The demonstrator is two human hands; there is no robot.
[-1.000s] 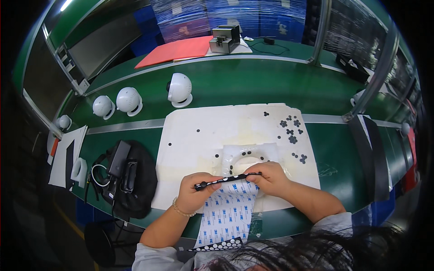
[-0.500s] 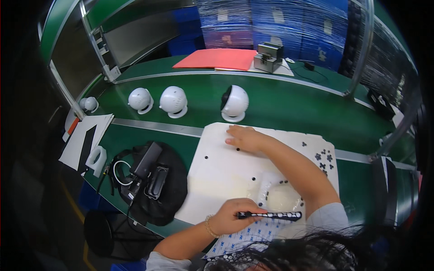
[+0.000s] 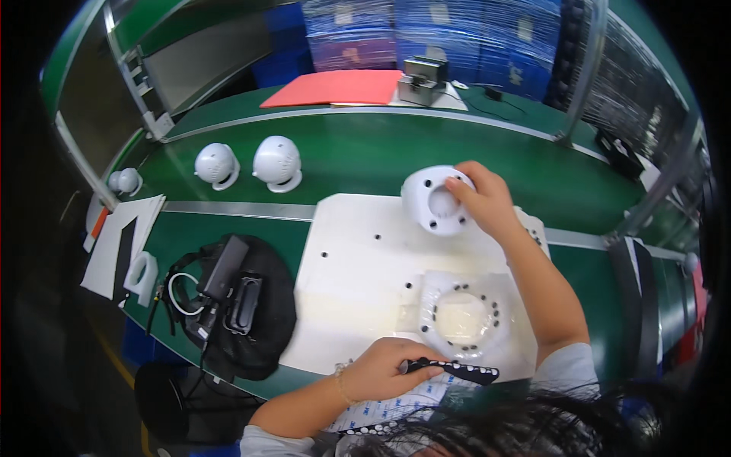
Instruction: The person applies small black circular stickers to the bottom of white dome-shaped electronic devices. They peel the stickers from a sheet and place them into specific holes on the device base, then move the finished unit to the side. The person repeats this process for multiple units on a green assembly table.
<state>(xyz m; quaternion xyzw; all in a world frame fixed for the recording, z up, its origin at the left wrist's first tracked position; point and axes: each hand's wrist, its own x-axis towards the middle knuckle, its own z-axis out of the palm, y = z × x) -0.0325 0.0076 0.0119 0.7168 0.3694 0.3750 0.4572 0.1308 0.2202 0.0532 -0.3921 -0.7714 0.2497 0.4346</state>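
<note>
My right hand (image 3: 484, 199) reaches to the far edge of the white work mat (image 3: 358, 282) and grips a white round housing (image 3: 434, 202), tilted so its open face with small holes points toward me. My left hand (image 3: 381, 369) rests at the mat's near edge and holds a black strip dotted with white (image 3: 457, 370). Between the hands lies a white ring with small black dots around it (image 3: 461, 317) on a clear plastic sheet. A white sheet of small stickers (image 3: 392, 411) lies under my left hand.
Two white round housings (image 3: 277, 162) (image 3: 216, 164) stand on the green bench at the back left, a smaller one (image 3: 124, 181) further left. A black pouch with cables (image 3: 228, 305) lies left of the mat. A red folder (image 3: 339, 87) and a small metal box (image 3: 421, 80) sit at the back.
My right hand left the strip, reached to the back and took hold of a white housing, which now sits lifted over the mat's far edge. My left hand keeps the strip.
</note>
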